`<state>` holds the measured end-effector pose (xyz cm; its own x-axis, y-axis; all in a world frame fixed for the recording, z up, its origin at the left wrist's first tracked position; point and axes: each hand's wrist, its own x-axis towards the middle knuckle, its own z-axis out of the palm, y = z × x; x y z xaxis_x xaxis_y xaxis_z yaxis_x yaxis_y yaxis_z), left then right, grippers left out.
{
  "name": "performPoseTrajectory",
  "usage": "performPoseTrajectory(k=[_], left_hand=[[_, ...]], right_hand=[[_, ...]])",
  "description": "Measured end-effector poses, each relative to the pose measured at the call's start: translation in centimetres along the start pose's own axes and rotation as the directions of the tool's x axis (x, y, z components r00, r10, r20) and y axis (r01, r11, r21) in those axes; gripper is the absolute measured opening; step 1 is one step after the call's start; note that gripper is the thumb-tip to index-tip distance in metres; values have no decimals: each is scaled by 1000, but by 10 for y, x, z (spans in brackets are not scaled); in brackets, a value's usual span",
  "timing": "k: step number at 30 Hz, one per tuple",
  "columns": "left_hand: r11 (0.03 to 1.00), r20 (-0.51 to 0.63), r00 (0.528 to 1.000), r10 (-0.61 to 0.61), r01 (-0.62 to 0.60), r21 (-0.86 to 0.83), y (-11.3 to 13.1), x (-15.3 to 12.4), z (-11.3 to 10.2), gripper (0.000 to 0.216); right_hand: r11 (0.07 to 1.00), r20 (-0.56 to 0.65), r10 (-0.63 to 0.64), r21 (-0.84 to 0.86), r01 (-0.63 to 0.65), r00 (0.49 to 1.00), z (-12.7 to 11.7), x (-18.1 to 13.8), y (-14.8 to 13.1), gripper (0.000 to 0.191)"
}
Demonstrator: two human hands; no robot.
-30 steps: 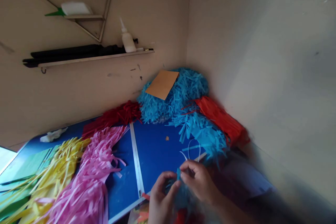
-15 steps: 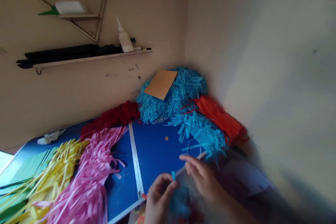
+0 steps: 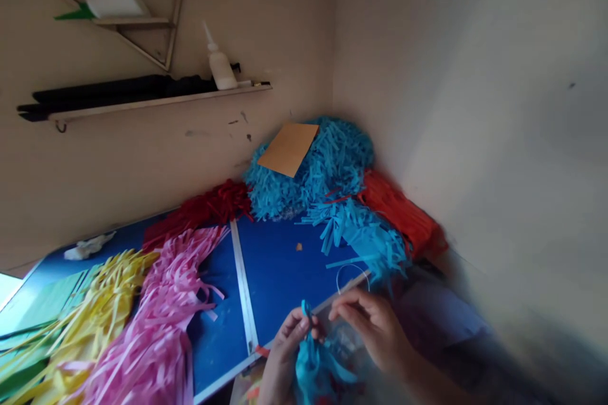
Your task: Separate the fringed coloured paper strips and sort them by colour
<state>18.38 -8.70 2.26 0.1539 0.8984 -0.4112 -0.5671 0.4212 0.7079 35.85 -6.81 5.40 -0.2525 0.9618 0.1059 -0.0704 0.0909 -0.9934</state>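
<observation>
My left hand is closed around the upper part of a blue paper tassel. A small folded loop pokes up above the thumb and fingertip, and the strips hang below. Just to the right, my right hand has its thumb and index finger pinched together. A thin white thread curves in a loop above those fingers, its lower part hidden by the hand; it appears to be held there. The two hands are close but apart, over the near edge of the blue table.
Pink, yellow and green fringed paper lies at left, dark red fringe behind. A blue fringe heap bearing an orange-brown sheet fills the corner. Blue and red fringe lie right. A wall shelf holds a bottle.
The tassel's top has turned from an upright strip into a small loop in my left hand. My right hand's fingers have drawn together, and the thread loop has moved slightly lower.
</observation>
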Motion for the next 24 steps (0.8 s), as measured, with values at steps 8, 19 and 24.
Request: performPoseTrajectory(k=[8,19,24], left_hand=[[1000,6,1000,-19,19,17,-5,-2,0,31],[997,100,993,-58,54,47,-6,-4,-6,30],[986,74,997,39,-51,162,-8,-7,-4,35]], right_hand=[[976,227,57,193,-102,972,9,-4,-15,25],[768,412,264,457,-448,872,12,1,11,28],[832,326,221,429,-352,919,11,0,19,21]])
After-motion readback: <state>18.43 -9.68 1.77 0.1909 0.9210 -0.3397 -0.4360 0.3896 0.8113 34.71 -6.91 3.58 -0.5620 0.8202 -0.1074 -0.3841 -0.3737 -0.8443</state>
